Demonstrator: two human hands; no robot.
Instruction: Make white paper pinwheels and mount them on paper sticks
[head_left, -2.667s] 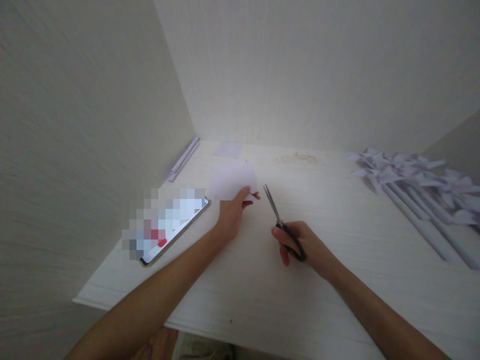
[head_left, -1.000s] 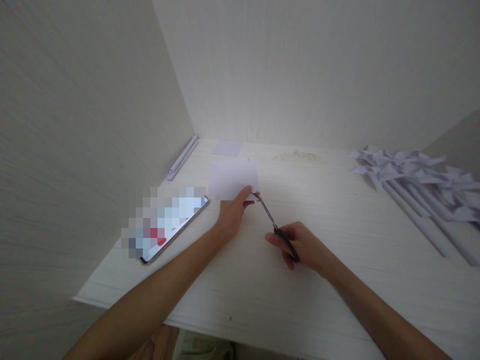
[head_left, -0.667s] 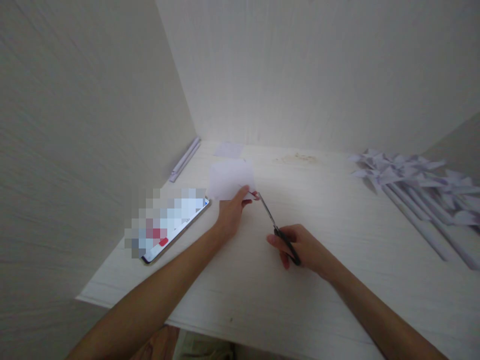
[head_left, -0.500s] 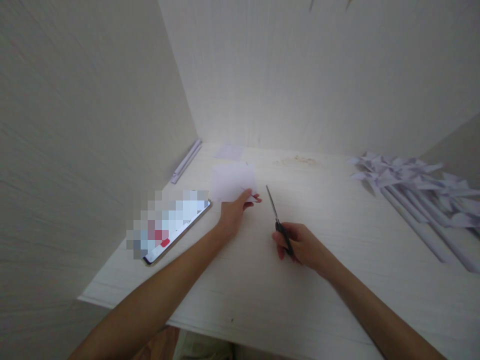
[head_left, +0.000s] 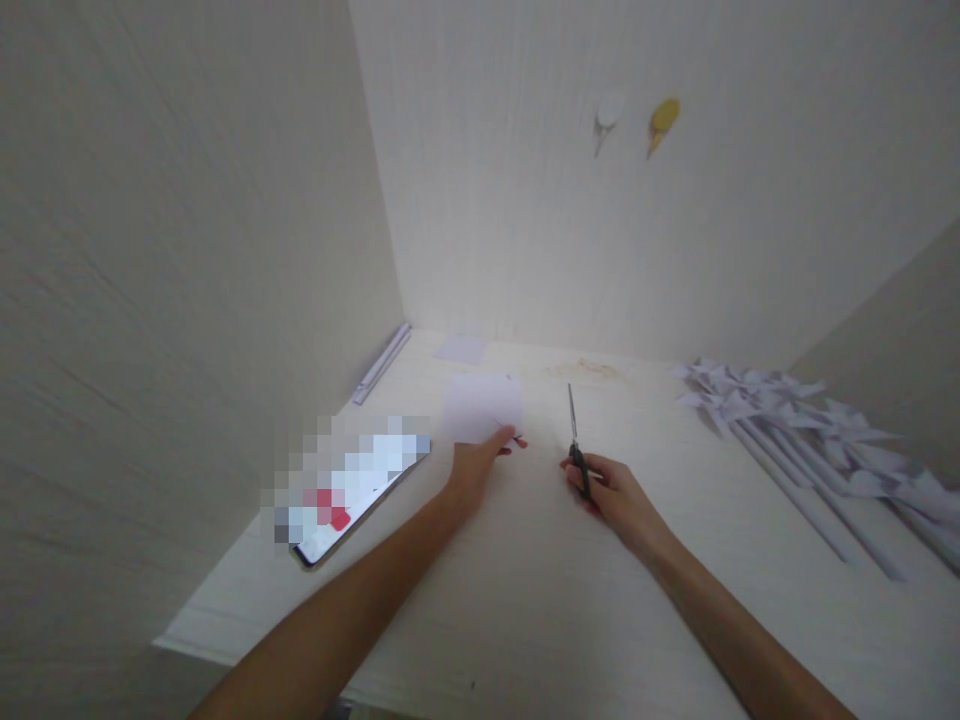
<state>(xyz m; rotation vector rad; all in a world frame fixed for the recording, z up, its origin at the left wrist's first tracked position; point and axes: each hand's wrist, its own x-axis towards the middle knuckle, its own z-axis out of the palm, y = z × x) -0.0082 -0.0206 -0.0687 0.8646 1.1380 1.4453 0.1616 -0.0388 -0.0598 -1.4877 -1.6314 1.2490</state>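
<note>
My left hand [head_left: 480,468] pinches the near right corner of a square white sheet of paper [head_left: 480,405] between thumb and fingers. A short dark line, perhaps a cut or crease, shows in the sheet by my thumb. My right hand [head_left: 619,497] grips a pair of scissors [head_left: 575,455] by its black handles. The narrow blades point toward the back wall, to the right of the sheet and apart from it. They look nearly together, though blur hides the exact gap.
A phone [head_left: 360,495] with a lit, pixelated screen lies left. Rolled paper sticks [head_left: 382,362] rest along the left wall, near a smaller paper piece [head_left: 461,348]. Several paper pinwheels on sticks [head_left: 787,420] lie right. Two hooks, white [head_left: 608,112] and yellow [head_left: 664,115], hang on the wall.
The view has tilted up, bringing the wall hooks into sight. The scissors have moved a little to the right, farther from the sheet. My left hand keeps its hold on the paper.
</note>
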